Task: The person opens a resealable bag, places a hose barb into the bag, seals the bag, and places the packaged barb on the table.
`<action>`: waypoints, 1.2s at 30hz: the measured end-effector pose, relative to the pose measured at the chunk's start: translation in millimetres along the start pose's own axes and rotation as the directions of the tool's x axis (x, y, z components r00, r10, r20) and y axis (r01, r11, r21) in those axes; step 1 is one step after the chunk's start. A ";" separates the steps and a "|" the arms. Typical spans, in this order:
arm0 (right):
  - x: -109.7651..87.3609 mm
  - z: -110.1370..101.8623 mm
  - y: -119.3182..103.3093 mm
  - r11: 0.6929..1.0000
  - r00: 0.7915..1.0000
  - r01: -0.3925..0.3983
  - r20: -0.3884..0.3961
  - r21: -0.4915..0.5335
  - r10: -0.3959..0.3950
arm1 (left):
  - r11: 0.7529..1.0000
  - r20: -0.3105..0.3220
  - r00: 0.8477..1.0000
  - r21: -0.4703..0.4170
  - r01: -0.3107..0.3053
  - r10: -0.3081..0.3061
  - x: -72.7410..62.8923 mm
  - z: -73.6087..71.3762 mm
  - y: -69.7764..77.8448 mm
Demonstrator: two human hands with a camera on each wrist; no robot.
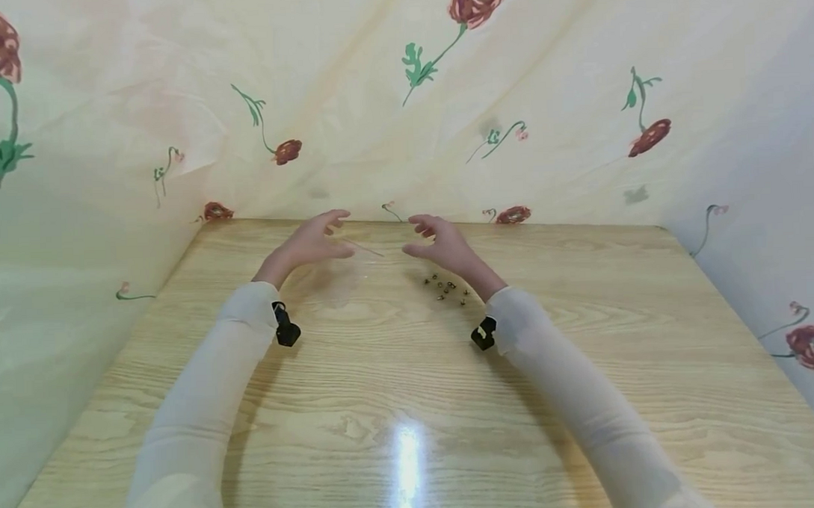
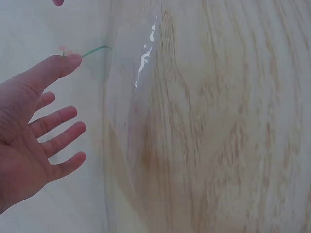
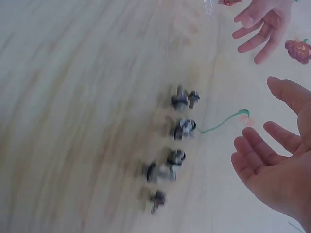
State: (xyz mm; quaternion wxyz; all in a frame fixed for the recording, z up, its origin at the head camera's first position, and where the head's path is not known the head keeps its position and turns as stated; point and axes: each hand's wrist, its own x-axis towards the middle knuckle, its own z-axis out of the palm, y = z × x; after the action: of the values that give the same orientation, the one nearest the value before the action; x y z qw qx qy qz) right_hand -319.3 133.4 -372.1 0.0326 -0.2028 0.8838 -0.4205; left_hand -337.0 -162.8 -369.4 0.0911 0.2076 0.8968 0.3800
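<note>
My left hand [image 1: 310,241] hovers over the far part of the table with its fingers spread and nothing in them. Below it lies a clear, shiny plastic sheet or bag [image 2: 145,63] with a thin reddish line [image 1: 365,247] along its edge. Facing it, my right hand [image 1: 446,247] is also raised, fingers loosely bent, palm bare in the right wrist view. Several small dark metal pieces [image 3: 183,129] are scattered on the table near the right hand; they look like tiny pins or screws, but blur hides their exact kind.
The wood-grain table [image 1: 357,375] reaches back to a pale flowered cloth [image 1: 362,121] that hangs behind and along both sides. A black wrist camera [image 1: 287,333] sits on the left sleeve, another black camera [image 1: 482,335] on the right.
</note>
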 end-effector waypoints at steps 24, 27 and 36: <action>25.3 41.3 -3.8 0.994 0.979 -0.097 0.186 0.042 0.087 | 0.993 -0.004 0.997 -0.085 0.079 -0.080 3.2 -0.4 -27.3; 27.9 42.9 -3.2 0.995 0.979 -0.095 0.185 0.024 0.089 | 0.993 0.010 0.997 -0.082 0.081 -0.080 4.4 -0.7 -26.8; 33.9 49.5 -2.5 0.996 0.978 -0.069 0.194 -0.059 0.079 | 0.992 0.031 0.995 -0.074 0.099 -0.097 7.3 -0.8 -26.7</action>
State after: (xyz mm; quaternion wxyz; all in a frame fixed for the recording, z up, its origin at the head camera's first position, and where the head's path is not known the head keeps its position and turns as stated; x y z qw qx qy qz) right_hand -338.2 82.8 -398.3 0.1298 -0.2110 0.8937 -0.3740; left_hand -351.9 -176.8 -388.1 0.1296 0.1648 0.8897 0.4056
